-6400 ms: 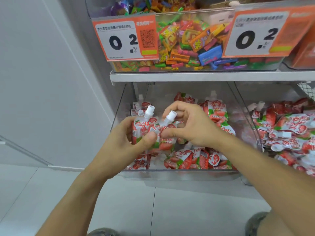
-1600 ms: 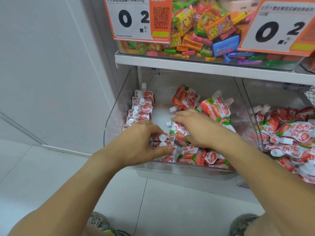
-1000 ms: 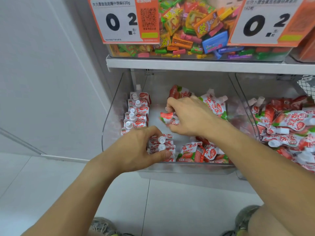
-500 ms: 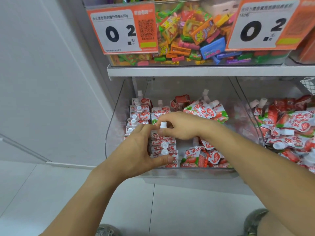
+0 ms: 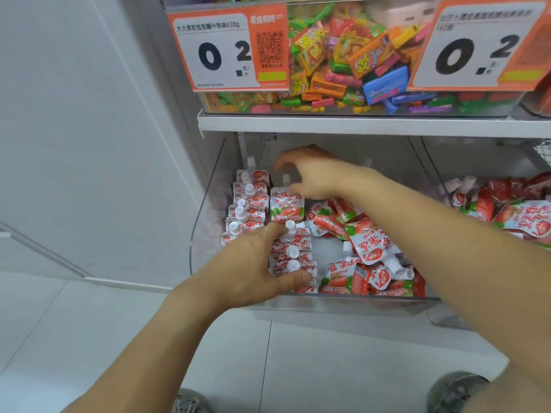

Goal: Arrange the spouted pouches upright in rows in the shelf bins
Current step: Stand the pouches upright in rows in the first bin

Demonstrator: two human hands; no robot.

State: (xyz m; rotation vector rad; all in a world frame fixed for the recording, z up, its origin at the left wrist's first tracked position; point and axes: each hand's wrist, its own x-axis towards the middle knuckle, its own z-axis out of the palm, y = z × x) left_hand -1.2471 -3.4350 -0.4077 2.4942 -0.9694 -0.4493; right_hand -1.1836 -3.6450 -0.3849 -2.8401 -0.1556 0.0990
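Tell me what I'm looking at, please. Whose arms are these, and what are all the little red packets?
A camera sits on a person's head, so you see their own two arms. The red packets are strawberry spouted pouches with white caps, lying in a clear shelf bin. The left hand holds a standing row of pouches steady. The right hand reaches over the back of the bin, holding nothing. Loose pouches lie jumbled on the right. Above is a bin of colourful candies with price tags.
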